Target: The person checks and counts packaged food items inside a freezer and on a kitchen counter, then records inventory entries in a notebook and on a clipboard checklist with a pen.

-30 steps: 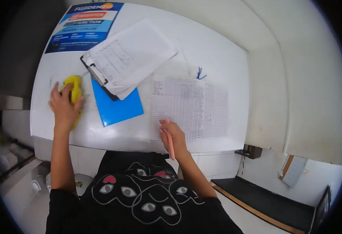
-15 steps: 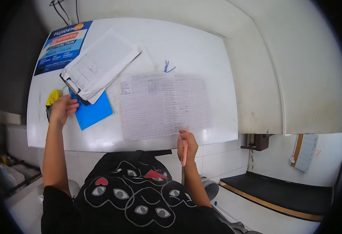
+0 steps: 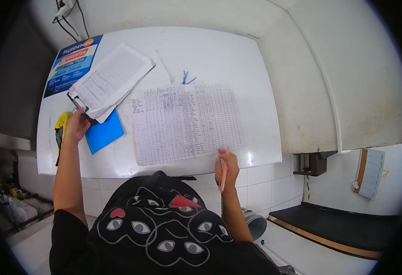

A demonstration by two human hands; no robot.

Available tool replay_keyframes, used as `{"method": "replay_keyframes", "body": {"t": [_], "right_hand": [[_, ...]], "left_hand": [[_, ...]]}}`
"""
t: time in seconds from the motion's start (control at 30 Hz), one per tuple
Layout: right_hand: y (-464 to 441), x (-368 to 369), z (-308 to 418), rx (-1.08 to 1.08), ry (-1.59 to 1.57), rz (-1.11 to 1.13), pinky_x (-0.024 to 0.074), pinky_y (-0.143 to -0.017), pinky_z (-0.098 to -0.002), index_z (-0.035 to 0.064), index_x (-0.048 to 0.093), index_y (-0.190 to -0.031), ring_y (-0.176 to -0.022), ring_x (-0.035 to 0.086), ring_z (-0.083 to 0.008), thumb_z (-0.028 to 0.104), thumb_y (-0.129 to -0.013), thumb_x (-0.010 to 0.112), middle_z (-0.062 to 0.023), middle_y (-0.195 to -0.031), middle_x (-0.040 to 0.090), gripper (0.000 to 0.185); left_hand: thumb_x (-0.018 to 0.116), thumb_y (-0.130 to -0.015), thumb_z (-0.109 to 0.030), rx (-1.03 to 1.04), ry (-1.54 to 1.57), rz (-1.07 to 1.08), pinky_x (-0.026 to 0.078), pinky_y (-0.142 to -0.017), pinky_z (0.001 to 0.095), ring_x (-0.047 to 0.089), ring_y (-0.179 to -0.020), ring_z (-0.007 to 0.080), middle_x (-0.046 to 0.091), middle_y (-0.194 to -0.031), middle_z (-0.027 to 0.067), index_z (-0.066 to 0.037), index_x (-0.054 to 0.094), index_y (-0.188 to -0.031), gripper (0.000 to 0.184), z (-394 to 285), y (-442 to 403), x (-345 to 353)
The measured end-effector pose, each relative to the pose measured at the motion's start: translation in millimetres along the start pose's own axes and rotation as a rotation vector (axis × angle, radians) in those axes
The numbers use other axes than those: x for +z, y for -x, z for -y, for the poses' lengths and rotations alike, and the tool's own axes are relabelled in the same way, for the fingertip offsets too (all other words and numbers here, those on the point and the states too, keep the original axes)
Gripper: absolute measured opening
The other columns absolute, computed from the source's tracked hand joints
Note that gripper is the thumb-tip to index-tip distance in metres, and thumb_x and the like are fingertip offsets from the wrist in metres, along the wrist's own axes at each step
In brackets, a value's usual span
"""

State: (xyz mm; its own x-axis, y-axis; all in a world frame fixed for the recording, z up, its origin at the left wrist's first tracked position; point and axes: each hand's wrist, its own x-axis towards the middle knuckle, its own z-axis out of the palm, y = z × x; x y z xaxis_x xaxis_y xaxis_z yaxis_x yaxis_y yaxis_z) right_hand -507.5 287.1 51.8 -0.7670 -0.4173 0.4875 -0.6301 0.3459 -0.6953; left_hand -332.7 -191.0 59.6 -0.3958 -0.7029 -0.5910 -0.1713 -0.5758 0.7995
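My left hand [image 3: 76,125] is closed on the clip end of a clipboard [image 3: 89,120], which carries a stack of written sheets [image 3: 111,75]. A blue notebook [image 3: 105,134] lies partly under the clipboard, just right of that hand. In my right hand [image 3: 228,166] is a pink pen [image 3: 223,180], held at the front edge of the white top. Beyond the pen, an open ruled ledger [image 3: 164,130] lies flat, filled with handwritten rows. Blue string [image 3: 188,79] sticks out at its far edge.
A yellow and black item [image 3: 62,123] lies left of my left hand. A blue printed sticker [image 3: 70,66] covers the far left corner of the white top [image 3: 219,50]. Cables [image 3: 68,23] hang behind it. To the right are a wall and a calendar [image 3: 370,174].
My left hand has moved from beside the clipboard onto its clip end and closed there. My right hand still holds the pen. The view has shifted slightly.
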Motion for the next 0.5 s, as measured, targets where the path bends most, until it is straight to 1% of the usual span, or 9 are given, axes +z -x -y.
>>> {"method": "replay_keyframes", "body": {"t": [0.07,0.17,0.23,0.3,0.4,0.5], "right_hand": [[-8,2,0,-0.031,0.03,0.023,0.0442,-0.079,-0.0383,0.0011,0.052,-0.088,-0.089,0.056,-0.0337,-0.007,-0.067,0.058,-0.0185,-0.094,0.06,0.024],[-21,13,-6,-0.086,0.065,0.067,0.0434,-0.082,-0.0381,0.0013,0.052,-0.089,-0.093,0.055,-0.0321,-0.008,-0.067,0.056,-0.0187,-0.098,0.059,0.024],[-33,21,-6,-0.116,0.06,0.083,0.043,-0.083,-0.0388,0.0014,0.052,-0.089,-0.094,0.053,-0.0328,-0.008,-0.066,0.056,-0.0189,-0.1,0.059,0.025],[-43,30,-8,-0.144,0.068,0.097,0.0419,-0.083,-0.04,0.0013,0.052,-0.09,-0.095,0.052,-0.034,-0.007,-0.065,0.056,-0.019,-0.101,0.059,0.026],[-53,42,-17,-0.174,0.095,0.113,0.0394,-0.085,-0.0418,0.0017,0.052,-0.091,-0.096,0.051,-0.0353,-0.004,-0.064,0.057,-0.0186,-0.103,0.059,0.028],[-56,53,-27,-0.175,0.133,0.122,0.039,-0.085,-0.041,0.0029,0.053,-0.09,-0.097,0.052,-0.0343,-0.004,-0.063,0.057,-0.0173,-0.103,0.06,0.028]], "left_hand": [[0.053,-0.086,-0.021,0.04,0.03,0.02,0.047,-0.069,0.0283,0.053,-0.078,0.0156,0.056,-0.09,0.0047,-0.006,0.049,-0.099,0.02,1,0,5],[0.05,-0.086,-0.014,0.136,0.135,0.077,0.049,-0.071,0.0299,0.056,-0.082,0.0172,0.057,-0.093,0.006,-0.006,0.048,-0.098,0.014,4,3,13],[0.048,-0.086,-0.01,0.197,0.226,0.116,0.05,-0.073,0.0314,0.057,-0.085,0.019,0.057,-0.095,0.0074,-0.006,0.047,-0.098,0.013,10,-2,12],[0.045,-0.086,-0.007,0.249,0.321,0.146,0.05,-0.075,0.0329,0.058,-0.088,0.0208,0.057,-0.097,0.0088,-0.005,0.046,-0.1,0.014,16,-10,10],[0.045,-0.084,-0.006,0.25,0.328,0.172,0.046,-0.086,0.0357,0.056,-0.098,0.022,0.056,-0.106,0.01,-0.004,0.049,-0.104,0.021,22,-18,3],[0.041,-0.083,-0.003,0.249,0.311,0.065,0.045,-0.088,0.036,0.054,-0.102,0.0215,0.053,-0.112,0.0103,-0.004,0.045,-0.11,0.027,21,-9,3]]}}
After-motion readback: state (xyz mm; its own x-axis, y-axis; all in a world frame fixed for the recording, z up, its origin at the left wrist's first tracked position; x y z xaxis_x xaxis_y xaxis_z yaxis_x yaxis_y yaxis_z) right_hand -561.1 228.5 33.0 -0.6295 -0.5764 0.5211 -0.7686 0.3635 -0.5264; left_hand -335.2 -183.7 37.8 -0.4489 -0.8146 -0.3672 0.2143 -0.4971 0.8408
